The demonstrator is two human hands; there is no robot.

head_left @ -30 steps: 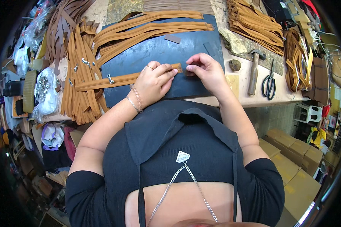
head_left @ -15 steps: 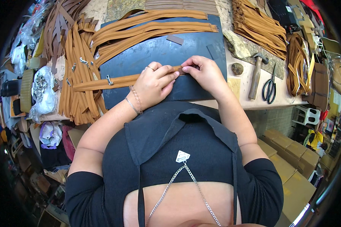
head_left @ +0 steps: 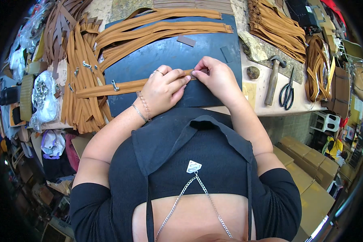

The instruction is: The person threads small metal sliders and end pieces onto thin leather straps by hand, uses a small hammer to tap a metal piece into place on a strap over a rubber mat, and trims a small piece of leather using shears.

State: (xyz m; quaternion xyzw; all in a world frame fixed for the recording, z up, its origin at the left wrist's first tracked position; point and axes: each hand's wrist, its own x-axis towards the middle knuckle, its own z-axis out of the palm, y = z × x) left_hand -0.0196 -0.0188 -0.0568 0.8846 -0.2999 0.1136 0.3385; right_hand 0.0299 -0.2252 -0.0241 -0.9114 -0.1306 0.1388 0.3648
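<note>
A tan zipper (head_left: pixel 131 86) with a silver slider (head_left: pixel 115 85) runs sideways across a dark board (head_left: pixel 157 54). My left hand (head_left: pixel 164 86) lies over the zipper, fingers bent and pressing it near its right end. At that end my right hand (head_left: pixel 217 77) pinches with thumb and forefinger, where a small patch of darker brown shows; the fingertips hide most of it. Farther back on the board lie more tan zippers (head_left: pixel 165 29). A small brown strip (head_left: pixel 186 40) and a dark strip (head_left: pixel 226 54) rest behind my hands.
Left of the board are a heap of tan zippers (head_left: pixel 82 64) and a bag of metal parts (head_left: pixel 46 97). To the right lie a hammer (head_left: pixel 272 82), black-handled scissors (head_left: pixel 287 94), a round lump (head_left: pixel 253 72) and bundled tan zippers (head_left: pixel 276 28). Cardboard boxes (head_left: pixel 310 161) stand below, right.
My right thumb and forefinger have shifted slightly and now cover more of the darker brown patch at the zipper end. My left hand stays nearly still.
</note>
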